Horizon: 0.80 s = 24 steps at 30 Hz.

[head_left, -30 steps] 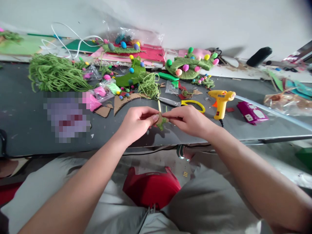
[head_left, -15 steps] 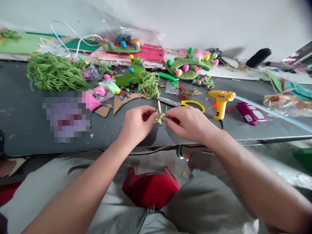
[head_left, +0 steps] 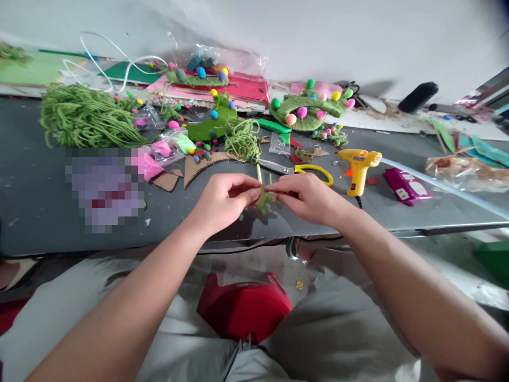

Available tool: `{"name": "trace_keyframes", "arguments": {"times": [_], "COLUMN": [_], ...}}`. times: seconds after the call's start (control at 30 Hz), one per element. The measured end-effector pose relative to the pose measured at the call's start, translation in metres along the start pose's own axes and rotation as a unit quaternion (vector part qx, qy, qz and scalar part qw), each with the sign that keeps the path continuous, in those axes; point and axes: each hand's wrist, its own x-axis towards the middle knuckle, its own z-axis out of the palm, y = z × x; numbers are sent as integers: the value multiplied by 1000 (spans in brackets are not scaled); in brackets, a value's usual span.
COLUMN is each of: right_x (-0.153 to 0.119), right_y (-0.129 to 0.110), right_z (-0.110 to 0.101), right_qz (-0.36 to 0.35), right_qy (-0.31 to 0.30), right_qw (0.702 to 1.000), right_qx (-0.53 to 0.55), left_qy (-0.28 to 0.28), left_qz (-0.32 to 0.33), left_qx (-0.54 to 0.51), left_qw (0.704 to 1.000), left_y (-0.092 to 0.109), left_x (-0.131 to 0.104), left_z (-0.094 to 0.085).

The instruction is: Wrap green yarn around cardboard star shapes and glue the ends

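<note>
Between my fingertips, just above the table's front edge, is a small cardboard piece with green yarn (head_left: 263,203) around it. My left hand (head_left: 228,201) pinches it from the left with thumb and fingers. From the right, my right hand (head_left: 308,197) has its thumb and fingertips closed on the piece's other side; the fingers partly hide it. Just beyond my hands lie yellow-handled scissors (head_left: 320,171) and a loose heap of green yarn (head_left: 242,140). A pale thin stick (head_left: 259,173) shows directly behind the piece.
A yellow glue gun (head_left: 361,168) stands right of my hands, near a purple packet (head_left: 406,185). Cardboard scraps (head_left: 204,164) and a big bundle of green yarn (head_left: 89,116) lie left. Yarn-wrapped shapes with coloured pompoms (head_left: 300,112) sit behind. A red stool (head_left: 244,307) is below.
The small yarn-wrapped piece has turned, so more of its cardboard and green yarn shows. My right fingers have shifted slightly and stretched out more. Both hands still hold the piece.
</note>
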Motion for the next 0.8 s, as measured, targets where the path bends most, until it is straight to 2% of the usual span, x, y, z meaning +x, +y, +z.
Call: {"name": "trace_keyframes", "arguments": {"times": [0.1, 0.23, 0.3, 0.4, 0.6, 0.67, 0.8], "right_x": [-1, -4, -6, -9, -12, -12, -11], "right_y": [4, -9, -18, -27, -20, -15, -5], "right_z": [-5, -9, -8, -5, 4, 5, 2], "right_qz": [16, 55, 57, 51, 40, 38, 12], "right_qy": [-17, -5, 6, 25, 36, 32, 2], "right_qw": [999, 995, 994, 994, 997, 998, 1000], "right_qx": [-45, -84, -90, -88, -50, -31, 0], "left_qy": [-31, 2, 25, 52, 103, 79, -32], "left_qz": [38, 71, 61, 12, -81, -92, -92], "left_qx": [124, 183, 156, 62, -111, -143, -144], "left_qw": [991, 980, 985, 997, 985, 982, 985], "left_y": [2, 1, 0, -2, -2, -3, -2], "left_x": [-3, -3, -2, 0, 4, 3, 1], "left_z": [3, 6, 7, 6, 2, 0, -1]}}
